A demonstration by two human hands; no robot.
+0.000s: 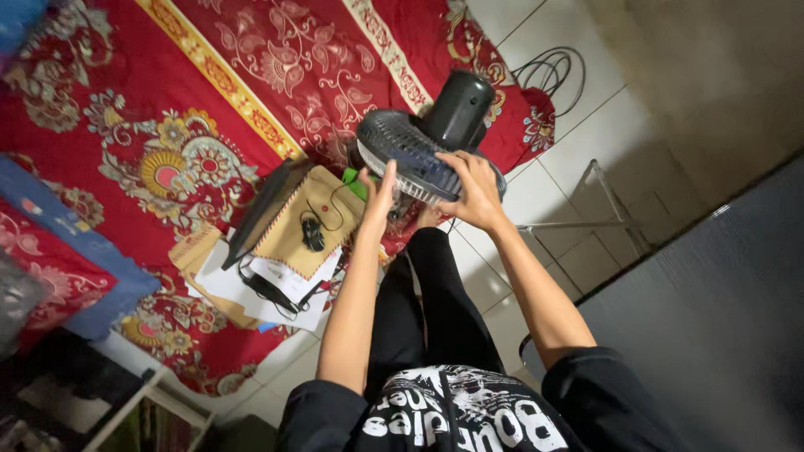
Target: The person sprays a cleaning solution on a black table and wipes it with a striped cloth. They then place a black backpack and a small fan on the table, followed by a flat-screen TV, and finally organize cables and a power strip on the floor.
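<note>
Black short-sleeved shirt — white print, black trousers, bare forearms

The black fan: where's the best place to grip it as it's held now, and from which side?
Grip the fan at the round rim of its grille, one hand on each side, as the left hand and right hand do now. The rim is wide and gives opposing holds; the motor housing sticks out on the far side, so coming from the near side looks likely easiest.
</note>
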